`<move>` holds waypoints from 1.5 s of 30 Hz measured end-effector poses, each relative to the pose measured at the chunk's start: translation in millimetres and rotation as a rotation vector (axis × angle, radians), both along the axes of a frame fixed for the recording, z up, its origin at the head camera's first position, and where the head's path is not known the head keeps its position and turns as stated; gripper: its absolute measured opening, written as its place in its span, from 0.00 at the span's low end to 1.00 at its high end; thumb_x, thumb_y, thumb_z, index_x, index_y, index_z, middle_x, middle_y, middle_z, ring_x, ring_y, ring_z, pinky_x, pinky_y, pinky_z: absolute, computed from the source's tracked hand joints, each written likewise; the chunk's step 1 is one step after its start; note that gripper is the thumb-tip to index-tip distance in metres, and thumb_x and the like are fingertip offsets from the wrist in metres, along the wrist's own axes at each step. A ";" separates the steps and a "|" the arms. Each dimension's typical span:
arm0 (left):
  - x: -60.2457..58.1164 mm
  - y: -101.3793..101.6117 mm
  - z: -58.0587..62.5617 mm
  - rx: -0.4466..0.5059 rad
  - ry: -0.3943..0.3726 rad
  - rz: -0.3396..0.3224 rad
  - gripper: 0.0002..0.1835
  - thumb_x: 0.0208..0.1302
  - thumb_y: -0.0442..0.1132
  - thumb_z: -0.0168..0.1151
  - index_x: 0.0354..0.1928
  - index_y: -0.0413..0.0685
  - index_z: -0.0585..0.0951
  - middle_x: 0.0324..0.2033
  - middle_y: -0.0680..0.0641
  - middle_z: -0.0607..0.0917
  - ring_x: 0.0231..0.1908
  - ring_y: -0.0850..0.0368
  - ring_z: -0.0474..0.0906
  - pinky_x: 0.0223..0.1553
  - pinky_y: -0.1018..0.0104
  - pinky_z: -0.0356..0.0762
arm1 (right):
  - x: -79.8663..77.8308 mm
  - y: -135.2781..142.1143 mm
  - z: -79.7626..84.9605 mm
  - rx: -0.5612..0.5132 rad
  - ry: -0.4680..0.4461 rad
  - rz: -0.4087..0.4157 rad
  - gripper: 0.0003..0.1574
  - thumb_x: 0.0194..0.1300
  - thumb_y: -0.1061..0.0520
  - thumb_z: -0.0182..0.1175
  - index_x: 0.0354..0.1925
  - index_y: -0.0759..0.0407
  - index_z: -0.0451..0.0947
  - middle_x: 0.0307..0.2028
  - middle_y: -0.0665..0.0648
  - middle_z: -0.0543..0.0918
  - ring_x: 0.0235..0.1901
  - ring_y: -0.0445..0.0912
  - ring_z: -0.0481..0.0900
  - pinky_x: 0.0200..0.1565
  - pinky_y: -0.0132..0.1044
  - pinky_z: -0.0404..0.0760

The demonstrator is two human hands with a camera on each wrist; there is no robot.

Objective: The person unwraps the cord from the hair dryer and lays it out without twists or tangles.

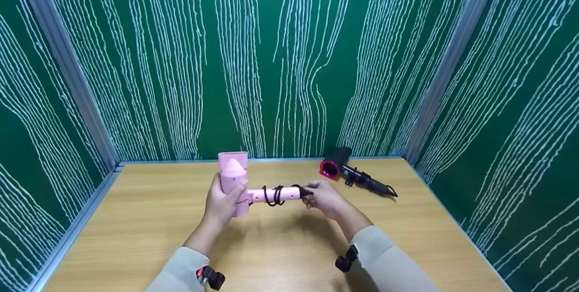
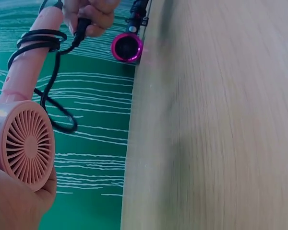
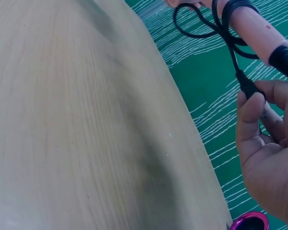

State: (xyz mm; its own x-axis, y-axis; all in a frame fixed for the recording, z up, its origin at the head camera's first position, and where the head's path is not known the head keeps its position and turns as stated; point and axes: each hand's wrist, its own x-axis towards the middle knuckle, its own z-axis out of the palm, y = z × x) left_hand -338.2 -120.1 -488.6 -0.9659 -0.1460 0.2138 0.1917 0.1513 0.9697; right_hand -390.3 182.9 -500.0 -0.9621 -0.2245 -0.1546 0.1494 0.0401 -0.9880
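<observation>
A pink hair dryer [image 1: 235, 183] is held above the table, its handle pointing right. My left hand [image 1: 220, 201] grips the dryer's body, thumb across the near side. In the left wrist view, the round slotted grille [image 2: 30, 147] faces the camera. Black cord [image 1: 274, 195] winds in several turns around the pink handle. My right hand [image 1: 326, 199] is beside the handle's end. In the right wrist view, its thumb and fingers pinch the cord's black plug [image 3: 249, 87], and a loose loop of cord hangs between plug and handle.
On the wooden table [image 1: 276, 256], a black hair dryer [image 1: 337, 161] with a magenta ring lies at the back right, its cord bundled along the handle. Green walls [image 1: 271, 57] with white wavy lines enclose the back and sides, with metal posts [image 1: 434, 79] at the corners.
</observation>
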 end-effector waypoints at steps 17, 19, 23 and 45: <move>0.3 -4.2 -6.5 -0.066 -0.047 -0.056 0.40 0.67 0.54 0.71 0.76 0.53 0.66 0.57 0.42 0.83 0.54 0.45 0.82 0.57 0.42 0.85 | -8.3 -6.7 24.6 0.033 0.096 -0.075 0.11 0.69 0.63 0.67 0.48 0.66 0.87 0.32 0.55 0.85 0.25 0.42 0.77 0.30 0.31 0.82; -0.1 -4.9 -8.3 -0.077 -0.038 -0.049 0.38 0.68 0.53 0.71 0.75 0.52 0.67 0.56 0.42 0.83 0.53 0.45 0.82 0.56 0.43 0.85 | -9.0 -7.2 27.5 0.032 0.112 -0.086 0.10 0.70 0.63 0.67 0.47 0.66 0.87 0.30 0.54 0.84 0.25 0.42 0.77 0.30 0.31 0.82; -0.6 -5.8 -10.8 -0.102 -0.030 -0.032 0.36 0.67 0.51 0.72 0.72 0.51 0.70 0.54 0.41 0.84 0.51 0.45 0.83 0.54 0.44 0.86 | -9.4 -9.0 33.2 0.018 0.165 -0.117 0.09 0.71 0.62 0.67 0.47 0.65 0.88 0.29 0.54 0.83 0.25 0.42 0.77 0.29 0.32 0.82; -3.5 -9.2 -16.6 -0.199 -0.005 0.081 0.40 0.63 0.59 0.75 0.69 0.50 0.70 0.53 0.43 0.85 0.50 0.46 0.83 0.54 0.45 0.85 | 14.4 -29.6 65.8 -0.084 0.353 -0.138 0.07 0.72 0.58 0.68 0.45 0.59 0.88 0.30 0.55 0.84 0.26 0.45 0.78 0.32 0.34 0.84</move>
